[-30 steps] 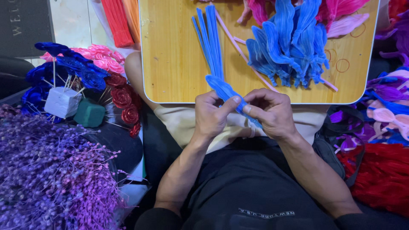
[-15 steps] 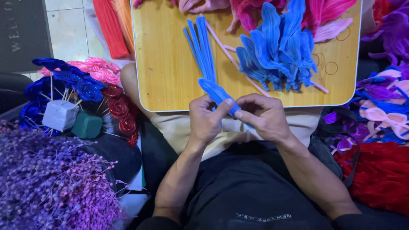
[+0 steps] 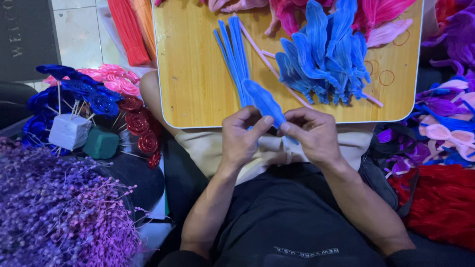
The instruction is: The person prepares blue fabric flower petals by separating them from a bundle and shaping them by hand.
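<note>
While both hands meet just below the near edge of the wooden board (image 3: 198, 94), they share one blue pipe-cleaner petal (image 3: 264, 101), a folded fuzzy loop that rises from the fingers and lies over that edge. Left hand (image 3: 242, 138) is closed around the petal's lower end, thumb tip pressed against it. Right hand (image 3: 314, 136) pinches the same end from the other side, its fingers curled shut (the stem below the pinch is hidden). Behind the petal on the board lies a bundle of straight blue pipe cleaners (image 3: 232, 54), and to the right of that a heap of finished blue petals (image 3: 324, 59), with pink petals (image 3: 381, 20) at the far edge. Left of the board stand blue, pink and red roses (image 3: 106, 96) stuck in foam blocks (image 3: 69, 132), with purple dried sprigs (image 3: 54, 212) nearer the person.
</note>
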